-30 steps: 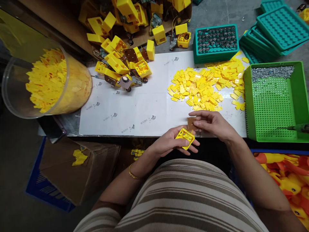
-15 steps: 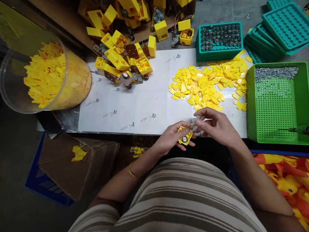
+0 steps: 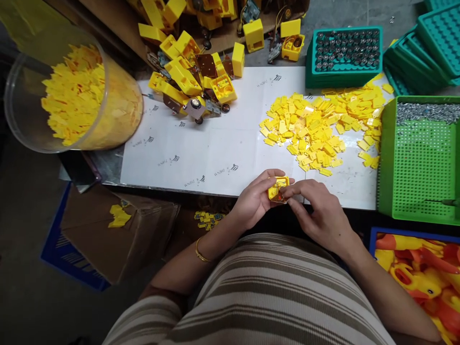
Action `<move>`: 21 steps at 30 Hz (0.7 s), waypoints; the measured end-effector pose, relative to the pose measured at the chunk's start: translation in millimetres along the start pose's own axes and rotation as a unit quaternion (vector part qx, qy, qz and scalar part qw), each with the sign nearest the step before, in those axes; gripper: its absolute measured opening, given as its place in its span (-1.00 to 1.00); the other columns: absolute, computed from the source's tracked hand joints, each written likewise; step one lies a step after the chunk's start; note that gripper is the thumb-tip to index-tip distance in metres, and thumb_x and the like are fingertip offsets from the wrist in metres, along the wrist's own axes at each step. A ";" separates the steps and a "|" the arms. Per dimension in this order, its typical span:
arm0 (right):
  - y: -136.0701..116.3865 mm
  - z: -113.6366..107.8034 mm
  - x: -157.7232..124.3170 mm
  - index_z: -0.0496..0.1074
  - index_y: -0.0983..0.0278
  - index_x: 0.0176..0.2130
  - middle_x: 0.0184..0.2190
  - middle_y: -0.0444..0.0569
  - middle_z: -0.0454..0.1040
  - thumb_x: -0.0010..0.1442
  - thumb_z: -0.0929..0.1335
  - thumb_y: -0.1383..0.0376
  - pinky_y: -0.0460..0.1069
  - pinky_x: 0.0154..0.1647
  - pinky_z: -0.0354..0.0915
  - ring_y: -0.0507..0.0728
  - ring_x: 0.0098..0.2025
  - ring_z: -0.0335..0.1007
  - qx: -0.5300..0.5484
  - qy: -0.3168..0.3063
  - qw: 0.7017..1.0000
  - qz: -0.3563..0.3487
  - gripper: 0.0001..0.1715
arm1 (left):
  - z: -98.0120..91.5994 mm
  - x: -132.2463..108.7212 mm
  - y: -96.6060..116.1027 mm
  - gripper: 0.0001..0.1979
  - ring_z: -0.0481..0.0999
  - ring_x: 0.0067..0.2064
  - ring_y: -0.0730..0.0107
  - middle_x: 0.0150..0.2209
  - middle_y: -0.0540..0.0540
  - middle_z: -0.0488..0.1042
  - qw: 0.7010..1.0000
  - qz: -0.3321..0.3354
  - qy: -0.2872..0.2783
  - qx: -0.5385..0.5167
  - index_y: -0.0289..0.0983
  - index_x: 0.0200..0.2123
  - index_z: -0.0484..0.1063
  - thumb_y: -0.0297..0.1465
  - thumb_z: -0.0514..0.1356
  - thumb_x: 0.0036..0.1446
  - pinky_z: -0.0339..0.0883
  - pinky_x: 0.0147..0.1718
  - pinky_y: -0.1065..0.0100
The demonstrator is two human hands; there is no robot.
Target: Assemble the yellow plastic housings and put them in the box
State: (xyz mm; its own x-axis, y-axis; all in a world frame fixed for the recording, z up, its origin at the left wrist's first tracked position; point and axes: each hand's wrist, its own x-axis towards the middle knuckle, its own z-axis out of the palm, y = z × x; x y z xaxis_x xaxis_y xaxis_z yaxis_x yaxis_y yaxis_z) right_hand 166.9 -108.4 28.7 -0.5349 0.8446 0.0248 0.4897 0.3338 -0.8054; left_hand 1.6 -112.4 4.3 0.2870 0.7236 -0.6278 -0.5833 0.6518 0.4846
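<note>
My left hand [image 3: 253, 199] grips a small open yellow plastic box [image 3: 273, 183], thumb along its left side and fingers behind it. Over the lower part of the box lies a brown circuit board [image 3: 276, 195] with a red spot. The fingertips of my right hand [image 3: 318, 208] pinch the right edge of this board; a small dark round part shows beside them, its kind unclear. Just beyond both hands, a heap of flat yellow plastic pieces [image 3: 305, 127] covers part of the white work surface [image 3: 215, 148].
Yellow boxes with wired parts [image 3: 190, 76] are piled at the back. A clear tub of yellow pieces [image 3: 75, 96] stands left. To the right are a teal tray of round metal parts [image 3: 345, 52], a green basket with screws [image 3: 424, 158] and a crate of toy ducks [image 3: 417, 278].
My right hand has come down to the box from just above it, where it held a small pale part. The box has turned in my left hand. The whole view has shifted slightly.
</note>
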 end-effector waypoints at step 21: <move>-11.8 5.1 -12.7 0.30 0.19 -0.12 -0.21 -0.07 0.53 0.23 0.22 0.46 0.17 0.06 0.14 0.13 -0.10 0.41 -0.052 0.006 0.996 -0.078 -0.75 | 13.9 -17.1 2.7 -0.80 0.41 -0.36 0.50 -0.20 -0.05 0.50 0.998 0.004 -0.026 0.050 -0.21 -0.16 0.33 -0.44 0.15 0.09 0.17 -0.47 0.50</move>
State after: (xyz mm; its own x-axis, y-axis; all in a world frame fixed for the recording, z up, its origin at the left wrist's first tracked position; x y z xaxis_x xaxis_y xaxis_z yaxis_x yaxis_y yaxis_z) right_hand 164.4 -125.1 34.9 -0.6013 0.7843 0.1526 0.4708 0.5021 -0.7254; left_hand 5.7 -119.9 24.8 0.3238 0.7379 -0.5922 -0.5077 0.6637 0.5493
